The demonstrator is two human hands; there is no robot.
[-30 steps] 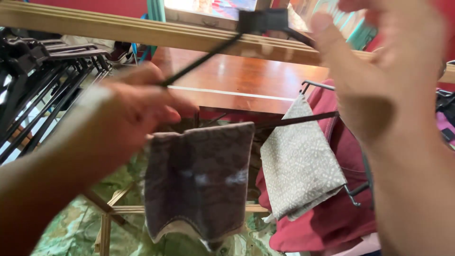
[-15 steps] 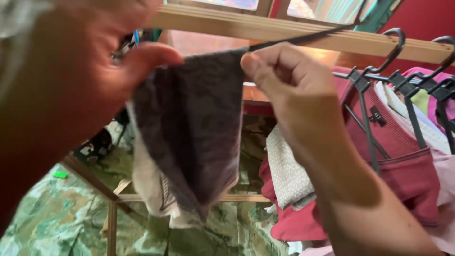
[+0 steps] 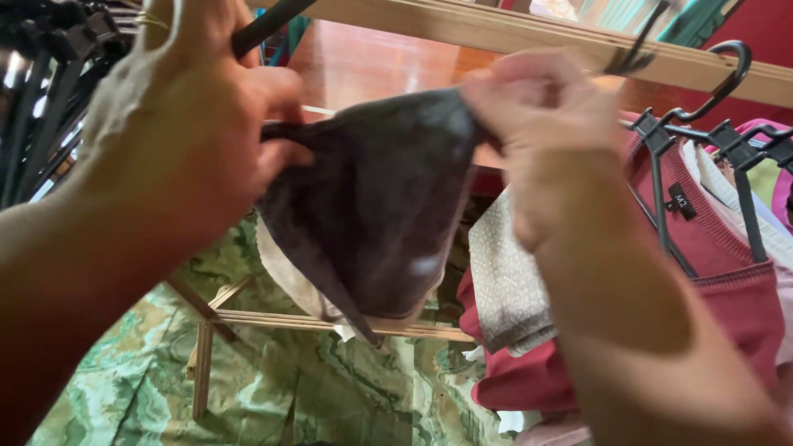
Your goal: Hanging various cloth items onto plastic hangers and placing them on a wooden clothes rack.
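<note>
While both hands are raised close to the camera, the left hand pinches the left upper corner of a dark grey-brown cloth, and also closes around a black hanger bar that slants up past its knuckles. At the other corner the right hand grips the cloth's top edge between thumb and fingers, so the cloth hangs stretched between the two hands, sagging to a point below them. Just below and behind the right hand hangs a pale patterned cloth, resting against a dark red garment on a black hanger to that hand's right. Above both hands runs a light wooden rail, with a polished red-brown tabletop behind it. Beneath the left forearm lies a green marbled floor with a low wooden frame on it
</note>
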